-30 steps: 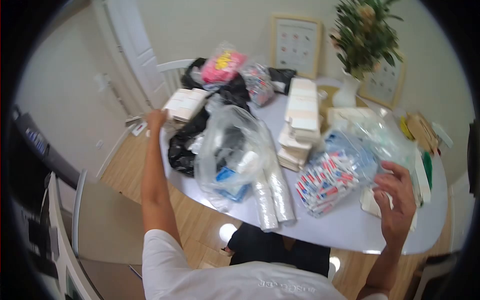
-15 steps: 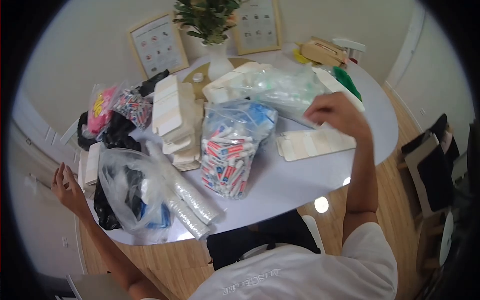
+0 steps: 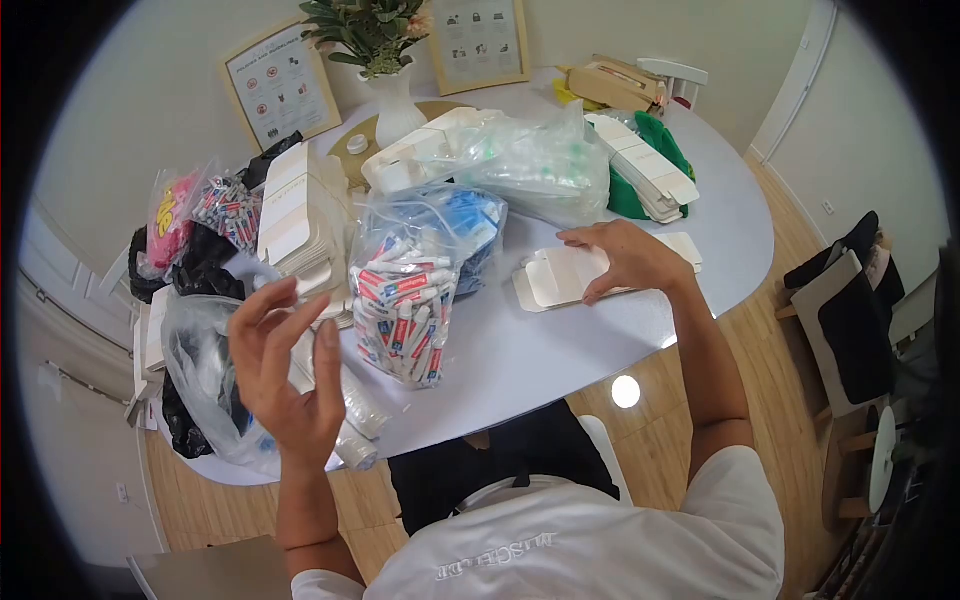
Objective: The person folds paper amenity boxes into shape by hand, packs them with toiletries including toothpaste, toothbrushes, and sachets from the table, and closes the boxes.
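Head: flat white cartons [image 3: 563, 272] beneath right hand [image 3: 637, 258].

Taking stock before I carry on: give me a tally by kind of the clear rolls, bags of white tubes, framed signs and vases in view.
Clear rolls: 2
Bags of tubes: 2
Framed signs: 2
Vase: 1
Total: 7

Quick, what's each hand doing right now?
Left hand: open, holding nothing.
Right hand: spread over flat white cartons; whether it grips them cannot be told.
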`<action>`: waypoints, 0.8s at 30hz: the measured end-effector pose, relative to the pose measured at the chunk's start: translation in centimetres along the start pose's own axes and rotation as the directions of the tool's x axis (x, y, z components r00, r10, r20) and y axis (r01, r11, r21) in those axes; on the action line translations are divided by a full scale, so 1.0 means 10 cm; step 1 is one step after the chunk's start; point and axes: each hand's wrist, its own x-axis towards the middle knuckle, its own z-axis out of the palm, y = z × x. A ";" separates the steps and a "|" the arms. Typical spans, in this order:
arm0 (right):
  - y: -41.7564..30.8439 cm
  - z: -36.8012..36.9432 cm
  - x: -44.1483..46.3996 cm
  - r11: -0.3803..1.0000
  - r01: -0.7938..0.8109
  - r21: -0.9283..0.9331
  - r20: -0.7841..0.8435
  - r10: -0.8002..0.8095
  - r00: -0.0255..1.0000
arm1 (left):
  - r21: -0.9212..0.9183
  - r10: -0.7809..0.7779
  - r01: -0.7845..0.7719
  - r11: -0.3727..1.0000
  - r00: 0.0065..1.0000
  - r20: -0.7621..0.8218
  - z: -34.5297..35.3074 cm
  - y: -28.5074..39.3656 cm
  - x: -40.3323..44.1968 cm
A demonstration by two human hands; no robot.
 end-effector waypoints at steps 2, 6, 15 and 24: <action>0.01 -0.02 -0.04 0.999 -0.048 0.003 -0.022 0.048 0.999 | -0.064 -0.029 0.031 0.997 0.999 0.036 0.08 0.07 0.04; -0.01 -0.03 -0.06 0.997 0.076 0.027 -0.072 -0.074 0.995 | -0.198 -0.032 0.052 0.979 0.995 0.099 0.20 0.15 0.14; 0.21 0.03 -0.09 0.998 0.060 0.017 -0.034 -0.059 0.998 | -0.219 0.013 0.018 0.976 0.990 0.138 0.22 0.19 0.18; 0.18 -0.10 -0.13 1.000 0.029 -0.005 0.067 -0.028 0.997 | -0.295 -0.026 0.080 0.952 0.983 0.183 0.25 0.18 0.18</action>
